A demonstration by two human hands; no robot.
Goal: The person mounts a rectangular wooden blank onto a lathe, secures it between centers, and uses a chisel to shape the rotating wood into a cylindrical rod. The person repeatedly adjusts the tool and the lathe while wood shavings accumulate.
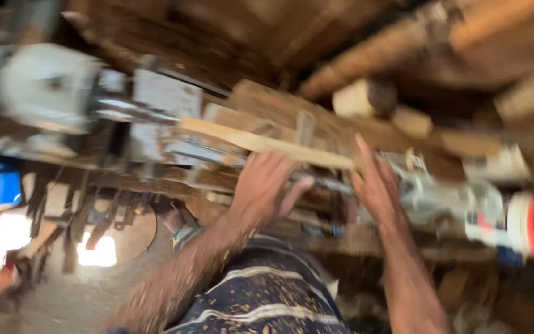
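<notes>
1. One white can with a red band sits at the right end of the bench.
2. Pale, smooth slat lies across rough brown timber.
3. Left hand curls under the slat, fingers grasping it.
4. Right hand presses its end, fingers straight.
5. Sawdust speckles the striped shorts.

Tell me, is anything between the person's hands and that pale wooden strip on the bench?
Nothing visible is. The left hand sits just under the pale wooden strip, and the right hand is at its far end. The picture is blurred, so exact contact is unclear.
</notes>
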